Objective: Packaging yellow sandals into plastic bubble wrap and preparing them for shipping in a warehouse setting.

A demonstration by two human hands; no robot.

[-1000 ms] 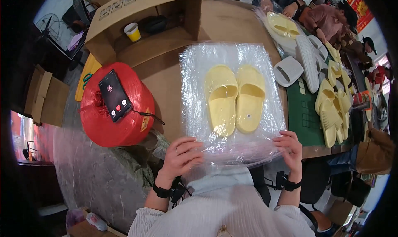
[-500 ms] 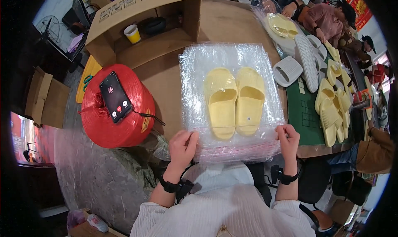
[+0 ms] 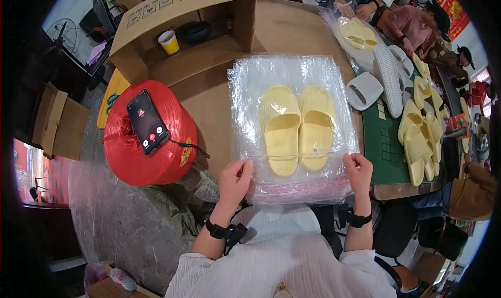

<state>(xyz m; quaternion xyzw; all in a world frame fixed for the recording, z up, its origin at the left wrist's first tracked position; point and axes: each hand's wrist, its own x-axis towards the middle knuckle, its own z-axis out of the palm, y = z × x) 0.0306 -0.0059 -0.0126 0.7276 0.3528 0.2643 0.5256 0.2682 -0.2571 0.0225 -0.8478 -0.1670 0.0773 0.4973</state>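
A pair of pale yellow slide slippers lies side by side, toes away from me, under the clear film of a plastic bag. That bag rests on a flat stack of similar bags, whose near edges show pink strips. At the near left corner of the film, my left hand is closed, thumb and finger pinching the edge. My right hand is closed in the same way on the right edge. A fold line of the film runs across the slippers' heel ends between my hands.
Left of the bags, a phone lies on a big red roll of plastic twine. An open cardboard box holds a yellow cup. Grey slippers and several yellow slippers lie right, partly on a green mat. Co-workers sit beyond.
My right hand has shifted slightly left and up, and my left hand slightly right. The film edge between them has become more level. The slippers stay in place.
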